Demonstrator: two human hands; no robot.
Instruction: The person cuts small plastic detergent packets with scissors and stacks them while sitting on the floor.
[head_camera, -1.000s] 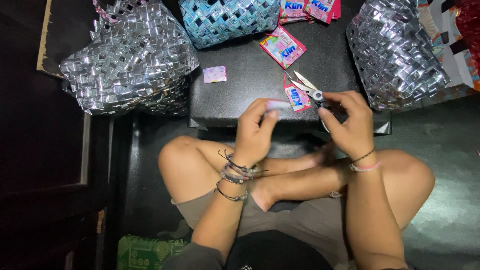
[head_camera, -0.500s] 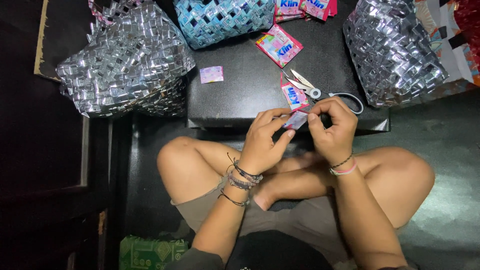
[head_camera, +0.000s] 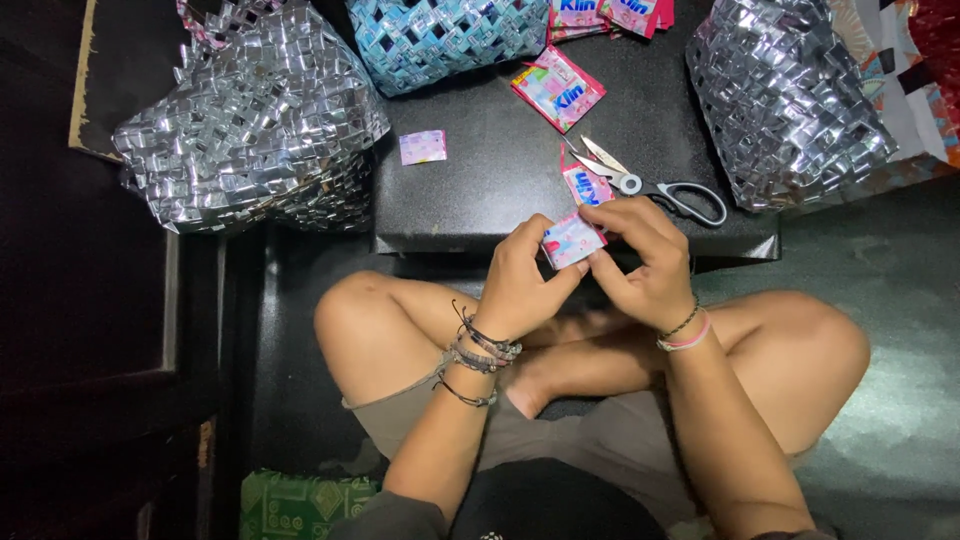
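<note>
Two hands are closed on one small pink folded wrapper (head_camera: 572, 239), held just above the near edge of the black table (head_camera: 480, 190): the left hand (head_camera: 522, 275) pinches its left side, the right hand (head_camera: 645, 262) its right. Scissors (head_camera: 650, 185) lie just beyond, and silver woven bags (head_camera: 250, 120) flank the table.
</note>
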